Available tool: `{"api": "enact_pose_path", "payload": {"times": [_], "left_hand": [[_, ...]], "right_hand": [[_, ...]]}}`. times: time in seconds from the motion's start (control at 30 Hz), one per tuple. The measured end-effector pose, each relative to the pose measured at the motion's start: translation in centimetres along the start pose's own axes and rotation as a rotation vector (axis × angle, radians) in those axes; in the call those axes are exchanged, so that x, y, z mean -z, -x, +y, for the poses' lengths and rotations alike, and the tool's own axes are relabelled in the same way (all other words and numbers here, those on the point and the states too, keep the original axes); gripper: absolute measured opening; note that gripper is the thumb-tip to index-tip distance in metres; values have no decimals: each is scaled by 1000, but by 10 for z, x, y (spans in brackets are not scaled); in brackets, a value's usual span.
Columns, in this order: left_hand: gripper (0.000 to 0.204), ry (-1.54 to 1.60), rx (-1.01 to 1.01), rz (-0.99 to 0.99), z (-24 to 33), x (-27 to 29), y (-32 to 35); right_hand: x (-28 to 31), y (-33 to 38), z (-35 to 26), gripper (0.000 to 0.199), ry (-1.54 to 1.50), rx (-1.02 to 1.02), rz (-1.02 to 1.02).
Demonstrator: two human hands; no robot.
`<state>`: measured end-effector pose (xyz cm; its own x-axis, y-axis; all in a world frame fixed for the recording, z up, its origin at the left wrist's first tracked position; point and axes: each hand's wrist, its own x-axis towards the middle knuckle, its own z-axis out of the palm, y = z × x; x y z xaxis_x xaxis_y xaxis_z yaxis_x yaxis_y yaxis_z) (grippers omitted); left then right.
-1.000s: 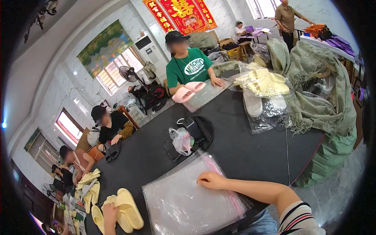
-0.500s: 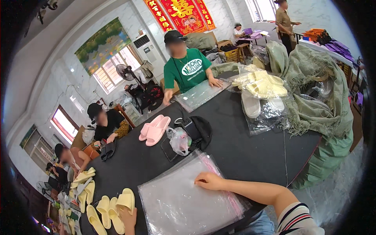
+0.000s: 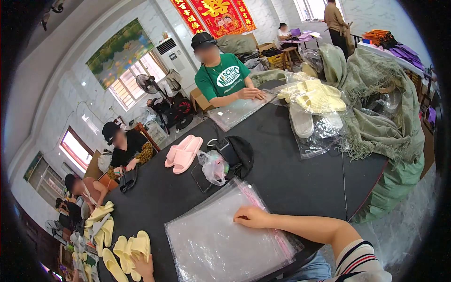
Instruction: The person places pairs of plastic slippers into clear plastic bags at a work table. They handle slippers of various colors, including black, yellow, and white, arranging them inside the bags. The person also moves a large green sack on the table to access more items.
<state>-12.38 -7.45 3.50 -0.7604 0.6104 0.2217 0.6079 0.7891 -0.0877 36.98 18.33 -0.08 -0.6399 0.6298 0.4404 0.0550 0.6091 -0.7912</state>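
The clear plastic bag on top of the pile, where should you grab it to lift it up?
Pinch the top clear plastic bag at its edge with the pink sealing strip, coming from the right, where the right hand rests. The bag lies flat on a stack on the black table, so only an edge or corner can be peeled up. The left hand holds yellow slippers.

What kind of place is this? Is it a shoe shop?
More likely a small workshop where slippers get packed. People sit round a big dark table with a stack of clear plastic bags, pink slippers and many yellow slippers, some bagged already.
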Motion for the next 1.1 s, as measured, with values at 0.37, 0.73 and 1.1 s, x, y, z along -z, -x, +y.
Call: {"api": "enact_pose_path", "payload": {"times": [0.37,0.73,1.1], "left_hand": [[71,-40,303,12,-1,-19,-61],[63,816,-270,-26,131,-56,-51],[60,1262,-358,-289,149,-41,-23]], "right_hand": [[1,0,-1,15,1,-9,-13],[5,-1,-10,15,-8,-40,-40],[7,-6,-15,15,-3,-25,-45]]}}
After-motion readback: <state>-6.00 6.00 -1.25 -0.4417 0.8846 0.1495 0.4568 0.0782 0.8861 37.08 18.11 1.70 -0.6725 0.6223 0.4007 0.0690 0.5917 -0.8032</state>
